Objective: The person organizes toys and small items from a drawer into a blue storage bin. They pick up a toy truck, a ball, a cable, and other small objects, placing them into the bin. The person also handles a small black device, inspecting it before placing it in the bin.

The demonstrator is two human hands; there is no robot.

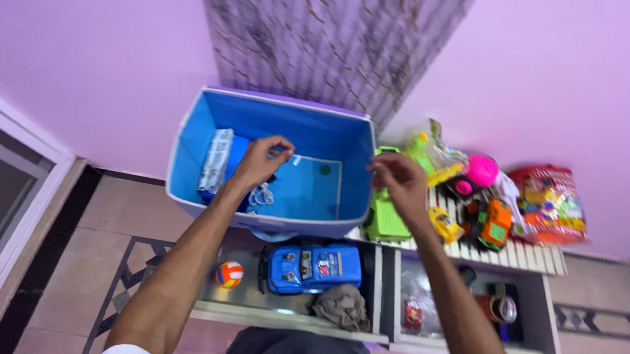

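A blue fabric storage box (189, 132) with a pale rim stands open on a shelf top. My left hand (260, 160) reaches inside it, fingers pinched on a small blue item near a blue and white packet (217, 158). My right hand (398, 179) hovers at the box's right rim, fingers curled with nothing visibly held, just above a green toy truck (386, 221).
To the right lie a yellow toy car (445, 224), an orange toy vehicle (496, 222), a pink ball (482, 170) and a red snack bag (551, 203). The shelf below holds a blue toy car (312, 267), a small orange and white ball (230, 274) and a crumpled cloth (342, 307).
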